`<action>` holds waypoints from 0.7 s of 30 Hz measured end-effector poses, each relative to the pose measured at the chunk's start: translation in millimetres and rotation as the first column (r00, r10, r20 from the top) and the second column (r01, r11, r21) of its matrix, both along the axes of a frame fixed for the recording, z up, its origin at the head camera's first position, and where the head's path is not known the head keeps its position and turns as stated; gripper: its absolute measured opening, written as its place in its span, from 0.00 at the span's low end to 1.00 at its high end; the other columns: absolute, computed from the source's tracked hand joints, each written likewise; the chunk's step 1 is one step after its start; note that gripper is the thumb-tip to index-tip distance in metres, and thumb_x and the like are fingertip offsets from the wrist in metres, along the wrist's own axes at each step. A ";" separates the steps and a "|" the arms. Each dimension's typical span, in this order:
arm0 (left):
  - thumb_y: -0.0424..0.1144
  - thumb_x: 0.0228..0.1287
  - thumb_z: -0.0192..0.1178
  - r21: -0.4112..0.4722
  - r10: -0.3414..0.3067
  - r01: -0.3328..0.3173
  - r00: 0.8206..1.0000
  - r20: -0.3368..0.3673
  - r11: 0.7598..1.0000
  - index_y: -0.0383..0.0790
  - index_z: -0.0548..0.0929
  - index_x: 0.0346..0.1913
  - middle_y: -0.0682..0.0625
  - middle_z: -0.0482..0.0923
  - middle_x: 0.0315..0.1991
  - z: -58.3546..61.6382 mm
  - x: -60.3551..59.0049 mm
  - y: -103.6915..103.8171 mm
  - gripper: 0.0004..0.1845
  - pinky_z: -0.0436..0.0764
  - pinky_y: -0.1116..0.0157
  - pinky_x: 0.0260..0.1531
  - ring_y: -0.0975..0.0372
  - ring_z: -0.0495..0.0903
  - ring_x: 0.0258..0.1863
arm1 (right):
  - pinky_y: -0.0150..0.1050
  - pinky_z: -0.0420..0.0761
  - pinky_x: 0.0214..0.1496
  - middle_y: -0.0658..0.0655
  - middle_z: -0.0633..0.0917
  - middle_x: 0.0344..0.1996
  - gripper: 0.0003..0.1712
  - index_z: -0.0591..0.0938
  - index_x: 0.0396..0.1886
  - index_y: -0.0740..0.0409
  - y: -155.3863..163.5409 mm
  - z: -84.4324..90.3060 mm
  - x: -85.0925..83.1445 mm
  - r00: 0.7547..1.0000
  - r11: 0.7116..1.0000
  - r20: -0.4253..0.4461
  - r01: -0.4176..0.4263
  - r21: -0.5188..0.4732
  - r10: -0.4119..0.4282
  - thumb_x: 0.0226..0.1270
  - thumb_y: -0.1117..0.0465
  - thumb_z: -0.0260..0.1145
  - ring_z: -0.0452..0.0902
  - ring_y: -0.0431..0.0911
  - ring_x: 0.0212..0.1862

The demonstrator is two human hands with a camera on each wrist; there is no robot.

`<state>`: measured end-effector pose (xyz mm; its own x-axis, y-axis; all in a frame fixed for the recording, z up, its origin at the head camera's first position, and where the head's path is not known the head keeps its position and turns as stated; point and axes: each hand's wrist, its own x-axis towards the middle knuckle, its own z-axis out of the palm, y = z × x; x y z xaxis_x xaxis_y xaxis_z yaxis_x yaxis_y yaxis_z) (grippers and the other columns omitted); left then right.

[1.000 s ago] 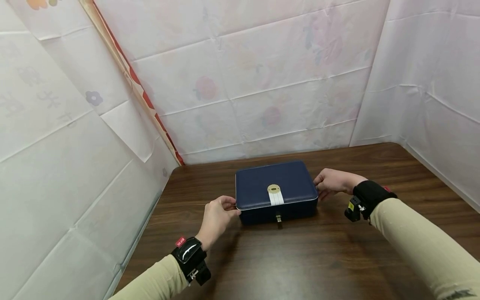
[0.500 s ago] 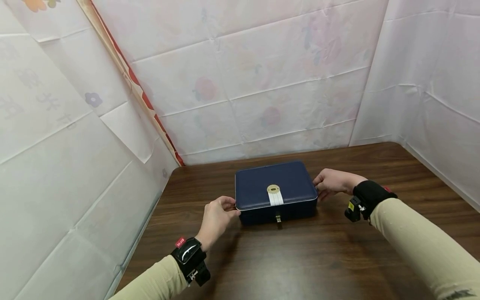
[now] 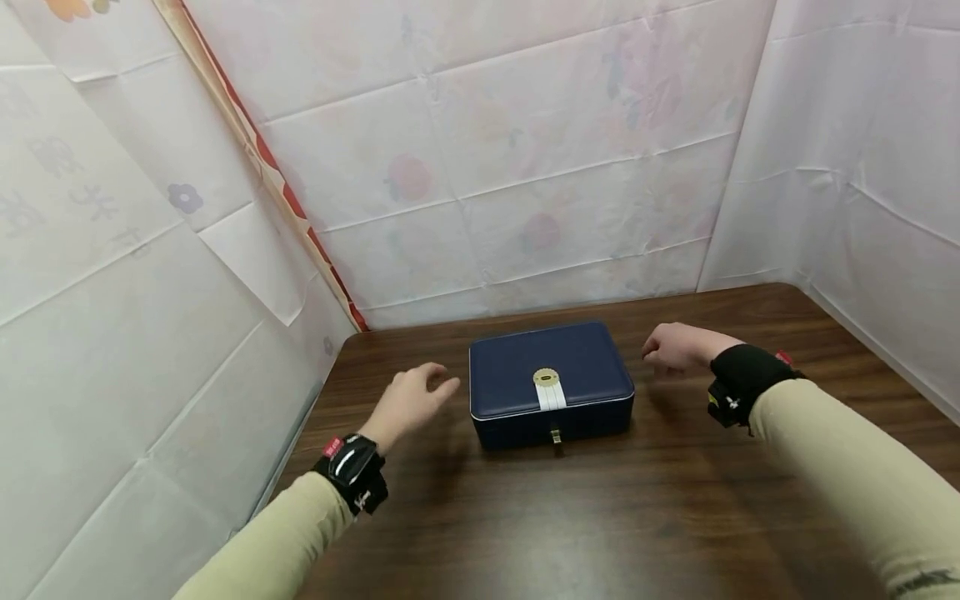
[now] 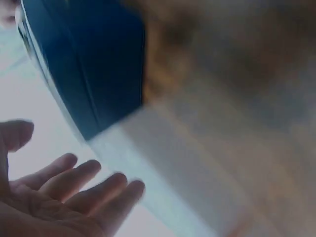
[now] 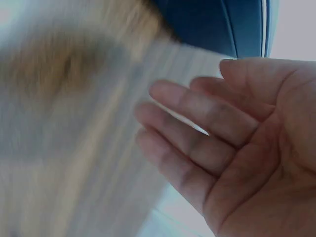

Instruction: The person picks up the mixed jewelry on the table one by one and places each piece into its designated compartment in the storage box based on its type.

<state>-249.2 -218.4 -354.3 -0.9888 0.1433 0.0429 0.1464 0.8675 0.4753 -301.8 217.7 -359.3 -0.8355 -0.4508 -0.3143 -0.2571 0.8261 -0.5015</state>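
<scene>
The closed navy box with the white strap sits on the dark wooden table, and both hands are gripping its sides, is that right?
Not quite. The navy box is closed on the wooden table, but neither hand grips it. In the head view the left hand and the right hand hang clear of its sides, and both wrist views show open, empty palms.

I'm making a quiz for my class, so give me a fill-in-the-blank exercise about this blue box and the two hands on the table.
1. The navy box sits on a dark ____ table.
2. The left hand and right hand hold ____.
3. The box's lid is ____.
4. A ____ strap runs down the lid's front edge.

Missing words: wooden; nothing; closed; white
</scene>
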 end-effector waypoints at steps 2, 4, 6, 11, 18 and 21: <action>0.63 0.73 0.54 -0.083 0.012 -0.011 1.000 0.018 0.996 0.42 0.73 0.71 0.40 0.74 0.69 8.7 -11.4 -3.6 0.35 0.75 0.43 0.61 0.44 0.76 0.65 | 0.55 0.82 0.53 0.72 0.84 0.52 0.22 0.77 0.63 0.76 0.9 3.8 -3.6 0.993 0.995 -0.117 0.009 0.104 0.004 0.80 0.62 0.55 0.82 0.63 0.54; 0.66 0.73 0.51 -0.148 0.025 -0.022 1.000 0.018 0.989 0.42 0.68 0.75 0.38 0.65 0.75 16.6 -22.5 -5.0 0.39 0.67 0.39 0.67 0.40 0.65 0.73 | 0.58 0.79 0.59 0.75 0.80 0.58 0.24 0.76 0.64 0.76 0.7 5.9 -7.5 0.977 0.984 -0.212 0.043 0.172 -0.006 0.80 0.60 0.55 0.78 0.67 0.59; 0.68 0.73 0.49 -0.199 0.038 -0.035 0.999 0.010 0.979 0.42 0.64 0.78 0.39 0.57 0.79 23.5 -32.6 -4.2 0.42 0.57 0.36 0.71 0.37 0.54 0.77 | 0.63 0.73 0.64 0.78 0.74 0.64 0.28 0.70 0.69 0.76 -0.1 8.1 -10.3 0.968 0.978 -0.247 0.092 0.186 -0.044 0.81 0.58 0.55 0.71 0.71 0.65; 0.73 0.71 0.45 -0.285 0.071 -0.075 0.997 -0.021 0.955 0.45 0.56 0.81 0.39 0.46 0.82 34.2 -54.6 1.4 0.47 0.40 0.30 0.72 0.34 0.39 0.79 | 0.71 0.60 0.70 0.80 0.60 0.73 0.41 0.53 0.79 0.71 -1.6 9.4 -17.1 0.951 0.971 -0.279 0.181 0.154 -0.133 0.83 0.48 0.52 0.55 0.76 0.73; 0.77 0.68 0.43 -0.338 0.108 -0.120 0.993 -0.053 0.933 0.51 0.50 0.83 0.40 0.40 0.83 31.6 -75.6 2.8 0.50 0.34 0.27 0.69 0.32 0.34 0.79 | 0.79 0.39 0.70 0.76 0.46 0.79 0.49 0.46 0.84 0.57 -4.0 7.1 -18.4 0.923 0.955 -0.318 0.269 0.128 -0.217 0.78 0.33 0.49 0.35 0.82 0.74; 0.78 0.67 0.41 -0.353 0.121 -0.130 0.992 -0.046 0.927 0.53 0.49 0.83 0.41 0.39 0.84 26.7 -80.1 0.7 0.50 0.33 0.27 0.69 0.32 0.32 0.79 | 0.79 0.37 0.69 0.74 0.44 0.79 0.51 0.45 0.84 0.55 -5.9 6.5 -17.0 0.917 0.950 -0.323 0.286 0.128 -0.233 0.77 0.30 0.47 0.32 0.82 0.74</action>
